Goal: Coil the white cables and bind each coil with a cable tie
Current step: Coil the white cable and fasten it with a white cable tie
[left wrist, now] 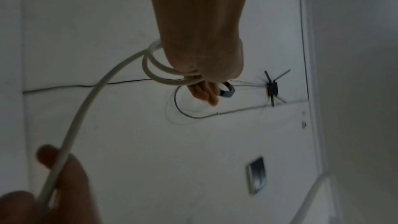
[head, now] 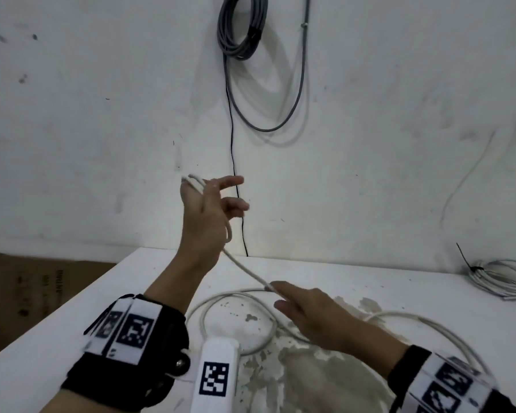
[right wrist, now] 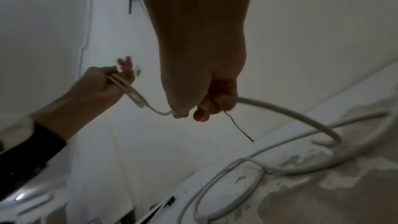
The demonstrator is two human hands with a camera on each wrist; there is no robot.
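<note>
My left hand (head: 212, 210) is raised in front of the wall and grips a few small loops of the white cable (head: 245, 269); its plug end (head: 191, 177) sticks out above the thumb. The loops (left wrist: 150, 67) hang below the left hand (left wrist: 200, 67) in the left wrist view. From there the cable runs down and right to my right hand (head: 304, 308), which pinches it just above the table. In the right wrist view the cable passes through the curled fingers (right wrist: 215, 106). The rest of the cable (right wrist: 226, 173) lies in loose loops on the white table (head: 370, 281).
A finished white coil (head: 501, 278) bound with a black cable tie (head: 471, 268) lies at the table's far right. A grey cable coil (head: 239, 28) and a thin black wire (head: 236, 186) hang on the wall. The table's left edge (head: 72, 308) drops off beside cardboard (head: 27, 287).
</note>
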